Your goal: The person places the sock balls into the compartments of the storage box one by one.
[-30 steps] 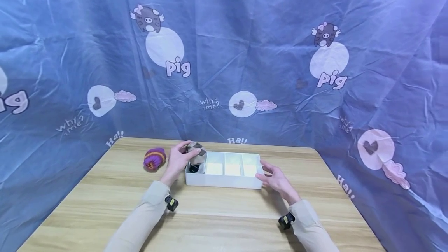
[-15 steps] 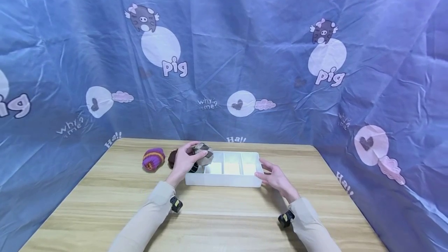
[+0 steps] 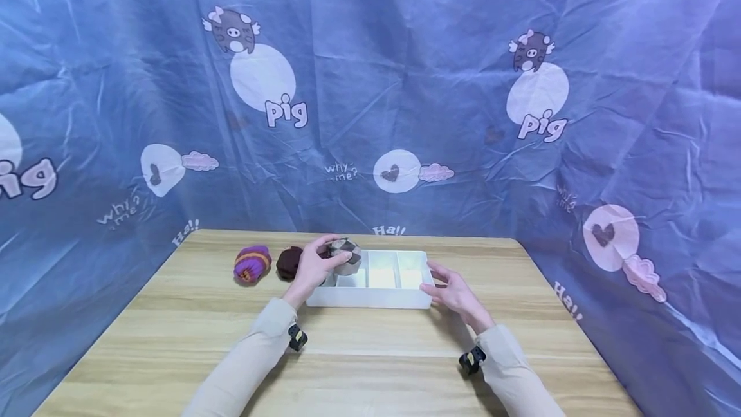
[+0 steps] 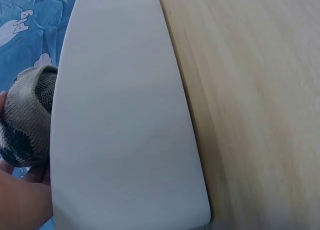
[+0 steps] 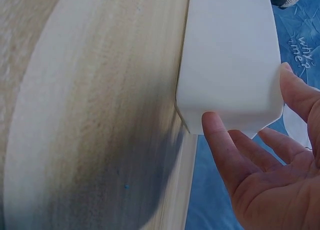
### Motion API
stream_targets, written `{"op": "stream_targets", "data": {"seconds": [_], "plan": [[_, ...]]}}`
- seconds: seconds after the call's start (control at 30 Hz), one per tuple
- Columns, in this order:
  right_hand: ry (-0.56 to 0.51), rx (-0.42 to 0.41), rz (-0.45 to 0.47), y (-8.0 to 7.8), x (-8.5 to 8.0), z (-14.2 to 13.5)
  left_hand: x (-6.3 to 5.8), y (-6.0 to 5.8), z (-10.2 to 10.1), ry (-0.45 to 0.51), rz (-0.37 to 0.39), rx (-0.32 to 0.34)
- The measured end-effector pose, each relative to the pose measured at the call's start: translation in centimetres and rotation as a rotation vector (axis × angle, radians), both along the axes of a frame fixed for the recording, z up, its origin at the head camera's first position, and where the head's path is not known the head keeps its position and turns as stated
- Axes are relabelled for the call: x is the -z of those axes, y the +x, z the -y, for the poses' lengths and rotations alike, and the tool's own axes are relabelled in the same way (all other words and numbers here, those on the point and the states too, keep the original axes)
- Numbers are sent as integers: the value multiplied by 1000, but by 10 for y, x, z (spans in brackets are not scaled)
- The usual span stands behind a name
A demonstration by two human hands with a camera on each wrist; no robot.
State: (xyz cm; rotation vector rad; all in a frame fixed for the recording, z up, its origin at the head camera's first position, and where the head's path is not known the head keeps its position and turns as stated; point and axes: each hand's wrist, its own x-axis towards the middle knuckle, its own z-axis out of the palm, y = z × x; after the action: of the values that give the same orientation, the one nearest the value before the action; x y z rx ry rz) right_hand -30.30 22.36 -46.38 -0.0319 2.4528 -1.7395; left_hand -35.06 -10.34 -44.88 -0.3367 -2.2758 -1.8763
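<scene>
My left hand (image 3: 315, 269) holds a balled-up sock (image 3: 346, 257) with a grey and dark diamond pattern, above the left half of a white divided box (image 3: 370, 298). In the left wrist view the knitted sock ball (image 4: 25, 115) shows beyond the box's long side (image 4: 120, 115), with part of the hand (image 4: 22, 200) under it. My right hand (image 3: 460, 298) grips the box's right end. Close up in the right wrist view, fingers (image 5: 214, 122) and thumb lie against that end. The left compartment is mostly covered by my left hand.
Left of the box, a dark brown balled sock (image 3: 288, 262) and a purple one with orange stripes (image 3: 252, 264) lie on the wooden table (image 3: 359, 372). A blue printed curtain (image 3: 359, 95) hangs behind the table and along its sides.
My left hand has moved right with the diamond-patterned sock, from the left compartment towards the one beside it. The dark brown sock has come into sight. The right hand keeps its grip.
</scene>
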Motion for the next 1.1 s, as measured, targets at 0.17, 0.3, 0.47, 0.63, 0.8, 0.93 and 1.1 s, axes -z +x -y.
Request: {"op": "stream_targets", "data": {"seconds": [0.17,0.3,0.47,0.63,0.8,0.93,1.1], "plan": [[-10,0,0,0,2,3,5,0,-1,16,17,2],[-35,-15,-2,1,2,4,10,-2,-2,18,44,20],[-31,-1,-8,2,1,2,12,-6,-5,-3,58,53],[-11,0,-11,3,1,1,11,-9,-8,-60,54,44],[-10,8,-13,3,1,1,11,-13,-11,-134,22,38],[-2,10,-13,3,1,1,13,-15,-14,-183,4,29],[-1,6,-6,4,1,1,15,-14,-15,-171,5,45]]}}
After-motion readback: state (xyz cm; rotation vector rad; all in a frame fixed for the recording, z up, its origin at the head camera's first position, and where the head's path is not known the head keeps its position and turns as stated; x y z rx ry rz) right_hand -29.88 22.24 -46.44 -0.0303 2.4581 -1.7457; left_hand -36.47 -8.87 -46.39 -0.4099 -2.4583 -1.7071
